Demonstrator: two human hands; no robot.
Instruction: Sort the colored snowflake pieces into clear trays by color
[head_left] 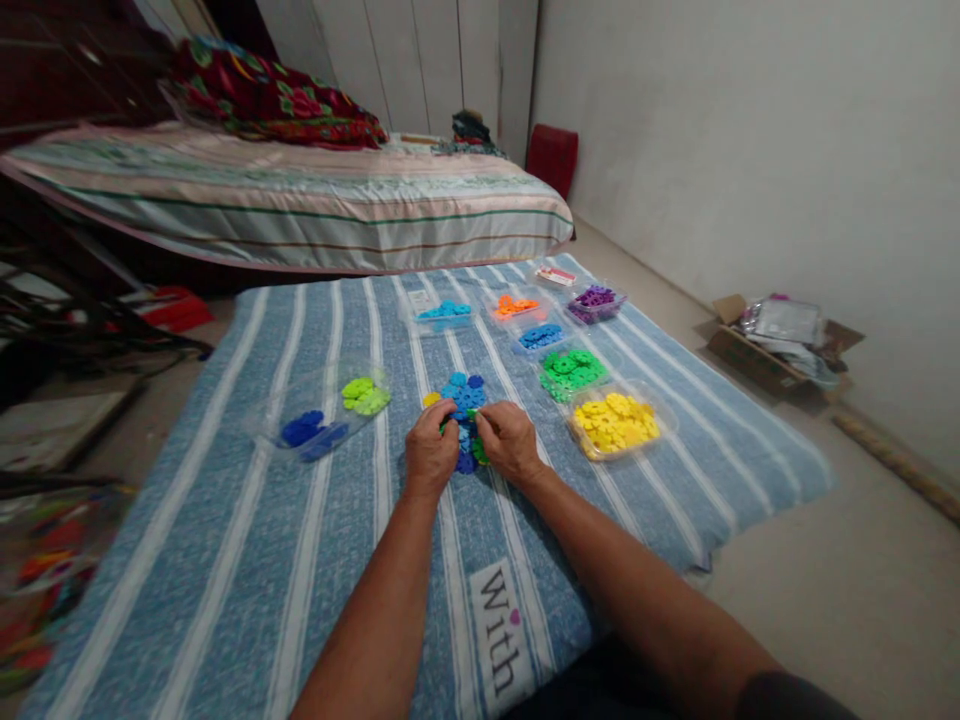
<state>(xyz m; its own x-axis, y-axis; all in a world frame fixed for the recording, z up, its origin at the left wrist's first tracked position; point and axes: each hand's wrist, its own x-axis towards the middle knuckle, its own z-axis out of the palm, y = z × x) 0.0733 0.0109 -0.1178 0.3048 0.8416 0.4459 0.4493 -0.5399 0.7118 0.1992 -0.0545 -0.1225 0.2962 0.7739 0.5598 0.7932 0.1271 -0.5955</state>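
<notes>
A cluster of joined plastic snowflake discs (469,395), mostly blue with a bit of yellow and green, lies on the striped cloth. My left hand (433,447) grips its left side with fingers closed. From the right, my right hand (510,440) pinches the same cluster, and a small green piece shows by its fingertips. The fingers hide the middle of the cluster. A yellow disc (431,399) sticks out at its upper left, and dark blue discs (466,463) show at the bottom between my hands.
Clear tubs hold yellow discs (615,422), green discs (573,372), blue discs (541,336), purple discs (595,302), orange discs (516,306) and light blue discs (445,311). At left, a tray holds lime discs (366,395) and dark blue discs (303,428). A cardboard box (776,360) stands on the floor.
</notes>
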